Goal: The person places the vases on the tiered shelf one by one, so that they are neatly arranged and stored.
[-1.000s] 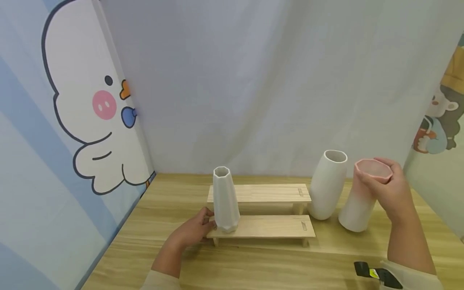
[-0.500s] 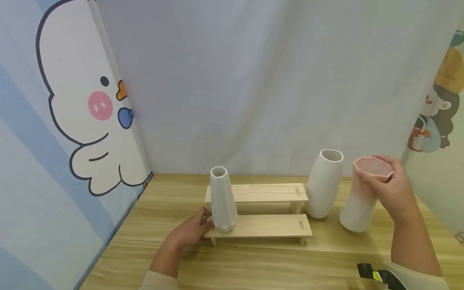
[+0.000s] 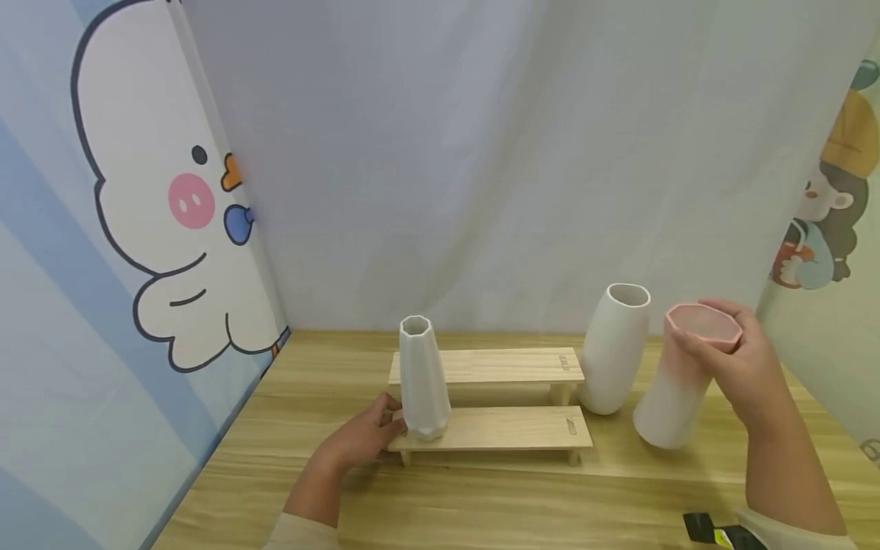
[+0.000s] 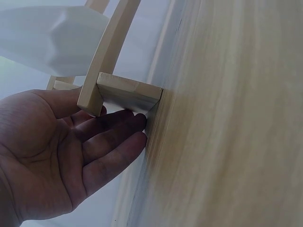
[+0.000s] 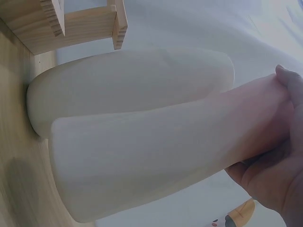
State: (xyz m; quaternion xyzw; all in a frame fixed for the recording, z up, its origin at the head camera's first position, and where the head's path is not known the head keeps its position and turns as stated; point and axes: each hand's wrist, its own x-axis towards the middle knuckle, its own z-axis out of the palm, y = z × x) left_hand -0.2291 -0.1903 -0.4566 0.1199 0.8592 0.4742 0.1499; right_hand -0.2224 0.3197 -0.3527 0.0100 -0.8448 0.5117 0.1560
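using the front stand [image 3: 509, 429] as reference. right hand [image 3: 745, 367] was out past its right end, wrapped round the neck of the pink-topped vase [image 3: 677, 393] just under the rim; squeeze force couldn't be told. that vase was tilted, base toward the stand, and looked just clear of the table [image 3: 481, 504]. left hand [image 3: 360, 437] gripped the stand's left end, thumb and fingers about the board. faceted vase [image 3: 424, 386] stood upright on the stand near that end; rear stand [image 3: 509, 367] sat right behind it. plain white vase [image 3: 612, 359] stood off the stand's right end, between it and the held vase, slim gap in head view. handling, my read: high hold left the wide foot free to swing, so a slow wrist was called for, base led clear of the plain white vase, tilt taken out before any contact below. light left-hand pressure seemed enough; a jolt there could've toppled the faceted vase.
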